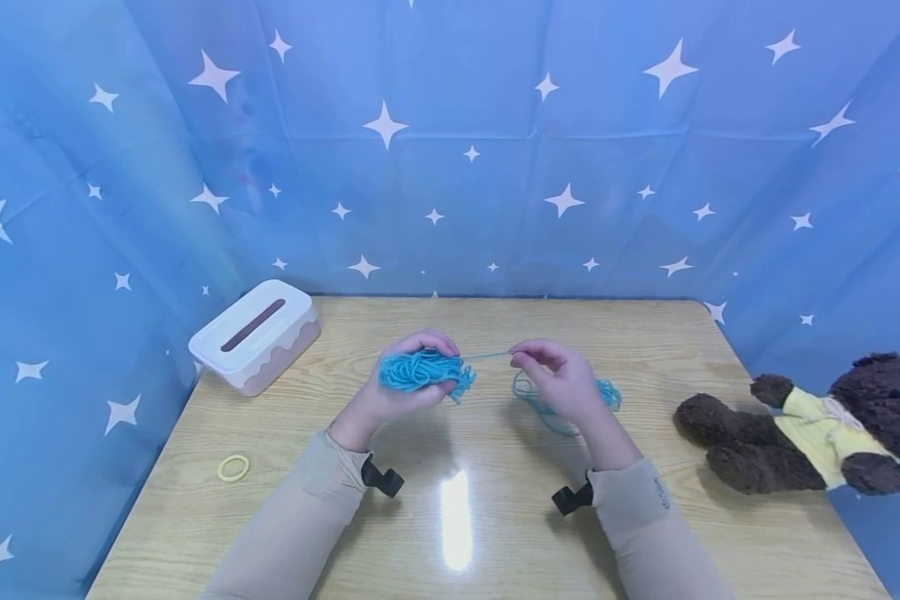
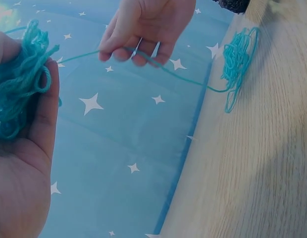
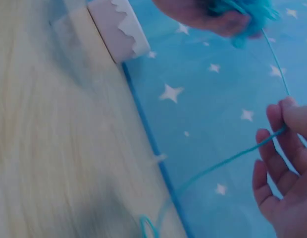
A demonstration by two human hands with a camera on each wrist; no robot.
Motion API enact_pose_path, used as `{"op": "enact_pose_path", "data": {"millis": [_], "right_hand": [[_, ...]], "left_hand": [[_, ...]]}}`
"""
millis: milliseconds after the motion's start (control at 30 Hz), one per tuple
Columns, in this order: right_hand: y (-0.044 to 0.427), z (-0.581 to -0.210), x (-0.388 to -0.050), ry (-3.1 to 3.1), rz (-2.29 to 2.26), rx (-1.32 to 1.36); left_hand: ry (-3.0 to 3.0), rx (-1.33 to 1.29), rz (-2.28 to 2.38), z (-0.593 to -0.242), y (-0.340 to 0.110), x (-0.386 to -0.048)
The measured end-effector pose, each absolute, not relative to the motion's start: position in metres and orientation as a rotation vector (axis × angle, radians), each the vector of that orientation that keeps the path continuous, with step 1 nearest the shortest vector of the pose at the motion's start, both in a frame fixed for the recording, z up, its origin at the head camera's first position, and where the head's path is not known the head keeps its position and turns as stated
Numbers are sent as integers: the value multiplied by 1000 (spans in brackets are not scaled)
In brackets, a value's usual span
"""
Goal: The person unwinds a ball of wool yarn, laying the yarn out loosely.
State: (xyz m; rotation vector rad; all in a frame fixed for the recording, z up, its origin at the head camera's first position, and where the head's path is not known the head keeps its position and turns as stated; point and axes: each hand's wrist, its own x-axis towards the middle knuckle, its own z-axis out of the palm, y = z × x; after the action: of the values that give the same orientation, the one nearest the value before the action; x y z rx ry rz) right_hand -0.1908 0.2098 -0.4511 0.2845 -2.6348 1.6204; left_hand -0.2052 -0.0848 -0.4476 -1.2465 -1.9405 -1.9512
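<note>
A bundle of turquoise yarn lies in the curled grip of my left hand, raised above the table. From it one strand runs across to my right hand, whose thumb and index finger pinch it. In the right wrist view the other fingers of that hand stand loosely apart. Past the pinch, the strand drops to a loose heap of yarn on the table; in the head view the right hand partly covers this heap.
On the wooden table a white and pinkish tissue box stands at the back left. A pale yellow ring lies at the left. A brown plush bear in a yellow top lies at the right edge. Behind hangs a blue star-patterned curtain.
</note>
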Motion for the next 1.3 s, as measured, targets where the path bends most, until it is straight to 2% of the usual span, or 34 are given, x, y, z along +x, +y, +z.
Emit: {"op": "enact_pose_path", "data": {"millis": [567,1100,1300], "right_hand": [[307,-440,-189,-2685,1125,42],[337,-476,-200,-2884,897,-420],[341,-482,-204,-2981,875,-428]], "left_hand": [[-1939,-1246,-1958,-448,-86,-206],[-1915,-1255,-1940,-444,-88,-206],[-1888,-1273,-1952,-446,-88,-207]]}}
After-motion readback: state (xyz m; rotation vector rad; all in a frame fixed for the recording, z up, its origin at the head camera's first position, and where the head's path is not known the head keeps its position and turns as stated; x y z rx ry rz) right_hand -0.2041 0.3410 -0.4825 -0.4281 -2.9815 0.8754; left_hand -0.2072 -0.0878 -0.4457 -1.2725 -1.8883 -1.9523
